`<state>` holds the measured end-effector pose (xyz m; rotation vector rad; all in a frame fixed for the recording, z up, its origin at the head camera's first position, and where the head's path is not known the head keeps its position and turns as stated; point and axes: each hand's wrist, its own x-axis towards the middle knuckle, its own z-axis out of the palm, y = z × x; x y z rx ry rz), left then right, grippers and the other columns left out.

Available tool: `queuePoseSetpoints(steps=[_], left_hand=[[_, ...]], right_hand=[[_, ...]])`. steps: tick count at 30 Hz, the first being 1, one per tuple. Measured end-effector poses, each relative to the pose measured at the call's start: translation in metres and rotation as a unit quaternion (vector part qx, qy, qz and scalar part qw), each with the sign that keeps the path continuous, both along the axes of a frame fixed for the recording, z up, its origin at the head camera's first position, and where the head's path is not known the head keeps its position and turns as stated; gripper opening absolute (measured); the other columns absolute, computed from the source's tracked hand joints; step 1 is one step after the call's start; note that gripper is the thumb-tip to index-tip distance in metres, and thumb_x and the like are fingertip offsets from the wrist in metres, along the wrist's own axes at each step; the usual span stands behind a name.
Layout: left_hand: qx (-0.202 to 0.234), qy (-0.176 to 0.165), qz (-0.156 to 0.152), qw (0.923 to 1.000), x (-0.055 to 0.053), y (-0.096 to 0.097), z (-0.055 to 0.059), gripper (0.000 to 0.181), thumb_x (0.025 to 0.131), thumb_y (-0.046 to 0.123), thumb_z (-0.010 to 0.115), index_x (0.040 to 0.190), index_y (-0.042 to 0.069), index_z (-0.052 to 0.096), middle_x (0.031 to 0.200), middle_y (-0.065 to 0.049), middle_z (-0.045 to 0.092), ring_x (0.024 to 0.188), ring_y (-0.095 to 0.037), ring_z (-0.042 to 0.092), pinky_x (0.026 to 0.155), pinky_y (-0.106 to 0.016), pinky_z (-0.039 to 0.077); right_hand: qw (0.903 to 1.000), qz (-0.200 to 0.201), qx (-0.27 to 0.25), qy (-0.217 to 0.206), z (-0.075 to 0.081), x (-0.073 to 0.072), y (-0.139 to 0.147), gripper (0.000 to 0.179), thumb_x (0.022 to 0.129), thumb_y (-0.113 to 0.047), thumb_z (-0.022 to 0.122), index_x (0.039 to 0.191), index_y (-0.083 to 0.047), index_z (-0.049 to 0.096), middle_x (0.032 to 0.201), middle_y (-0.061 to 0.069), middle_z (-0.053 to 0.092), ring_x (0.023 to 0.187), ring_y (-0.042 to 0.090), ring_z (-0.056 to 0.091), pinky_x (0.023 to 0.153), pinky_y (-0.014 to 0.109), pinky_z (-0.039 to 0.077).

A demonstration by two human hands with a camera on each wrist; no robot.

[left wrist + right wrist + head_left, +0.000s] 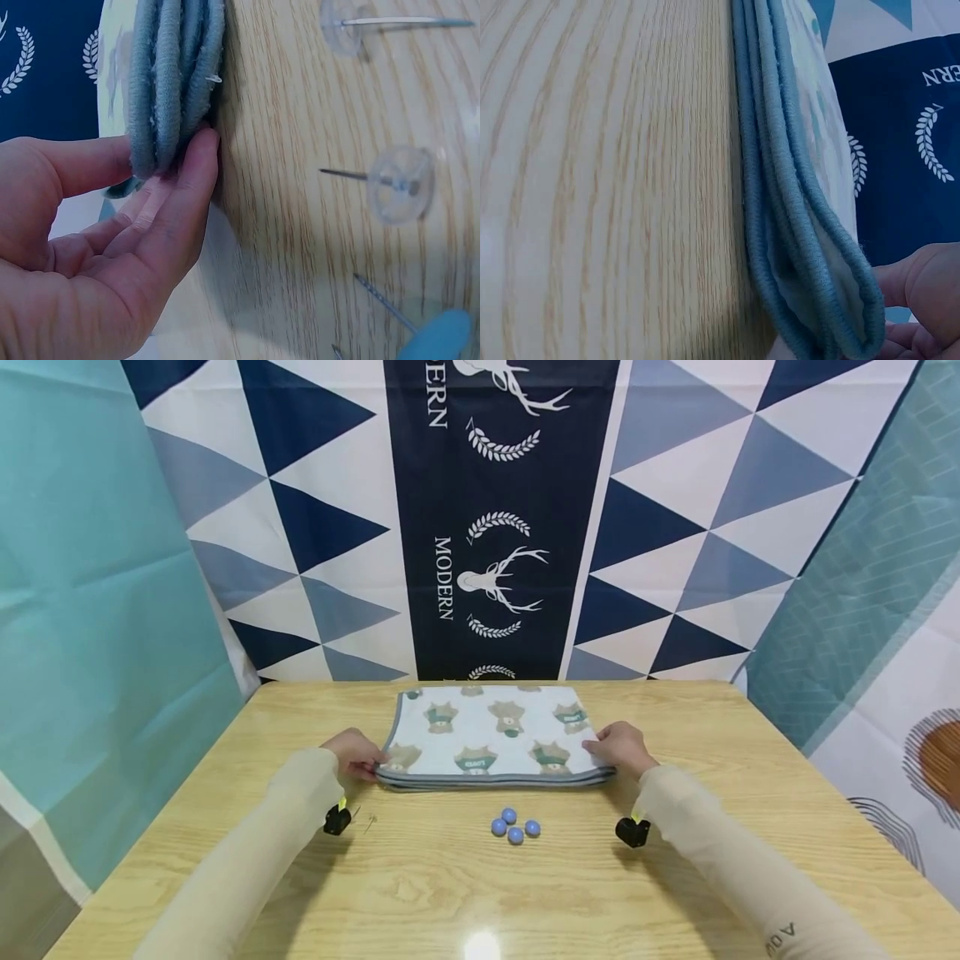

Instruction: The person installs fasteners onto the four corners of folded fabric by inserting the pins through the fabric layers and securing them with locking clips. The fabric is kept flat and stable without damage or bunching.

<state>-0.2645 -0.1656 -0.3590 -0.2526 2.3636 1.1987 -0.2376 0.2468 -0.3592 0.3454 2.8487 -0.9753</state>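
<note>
A folded white blanket (491, 739) with tan bears and a blue-grey hem lies flat across the table, its layered edge facing me. My left hand (356, 753) pinches the near left corner. In the left wrist view, the left thumb is over the stacked hems (169, 82) and the fingers are beneath. My right hand (624, 748) grips the near right corner, thumb on top. The right wrist view shows the hem layers slightly spread beside the right hand (930, 300), which is partly out of frame. Several small blue balls (515, 836) sit just in front of the blanket.
Near my left wrist, several pins lie on the wooden table (420, 893), among them a clear-headed pin (401, 184) and a blue-headed one (439, 337). A patterned curtain (510, 527) hangs behind the table's far edge.
</note>
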Motion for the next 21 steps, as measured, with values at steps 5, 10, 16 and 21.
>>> queuePoseSetpoints(steps=[5, 10, 16, 21], left_hand=[[0.004, -0.001, -0.008, 1.0000, -0.001, -0.003, 0.003, 0.009, 0.090, 0.004, 0.062, 0.087, -0.003, 0.057, 0.060, 0.000, 0.046, 0.051, -0.008, 0.056, 0.062, -0.025, 0.060], [0.017, -0.001, -0.010, 0.9998, 0.001, -0.007, 0.003, 0.008, 0.089, 0.003, 0.061, 0.086, -0.003, 0.058, 0.059, 0.000, 0.047, 0.051, -0.008, 0.056, 0.064, -0.026, 0.060], [0.015, -0.005, -0.008, 0.9998, 0.003, -0.011, 0.002, 0.011, 0.090, 0.003, 0.061, 0.082, -0.002, 0.057, 0.056, 0.001, 0.046, 0.050, -0.007, 0.056, 0.064, -0.026, 0.060], [0.013, 0.001, -0.004, 0.9999, 0.003, -0.013, 0.004, 0.014, 0.092, 0.009, 0.062, 0.093, -0.005, 0.059, 0.060, 0.001, 0.049, 0.053, -0.006, 0.057, 0.066, -0.025, 0.060]], right_hand=[[1.0000, 0.000, -0.006, 0.008, 0.000, -0.001, -0.002, 0.030, 0.089, -0.022, 0.066, 0.098, 0.007, 0.065, 0.089, 0.013, 0.060, 0.081, 0.021, 0.051, 0.062, 0.022, 0.040], [0.9999, -0.003, -0.010, 0.010, -0.001, -0.001, -0.006, 0.029, 0.089, -0.021, 0.066, 0.097, 0.007, 0.064, 0.089, 0.013, 0.060, 0.080, 0.020, 0.051, 0.062, 0.022, 0.041], [0.9998, -0.001, -0.018, 0.002, -0.001, -0.002, -0.010, 0.029, 0.089, -0.020, 0.067, 0.099, 0.007, 0.065, 0.090, 0.013, 0.060, 0.081, 0.021, 0.051, 0.063, 0.023, 0.042], [0.9998, -0.009, 0.000, 0.017, 0.005, -0.004, -0.014, 0.040, 0.092, -0.022, 0.063, 0.113, 0.011, 0.060, 0.112, 0.027, 0.062, 0.095, 0.028, 0.057, 0.078, 0.034, 0.053]])
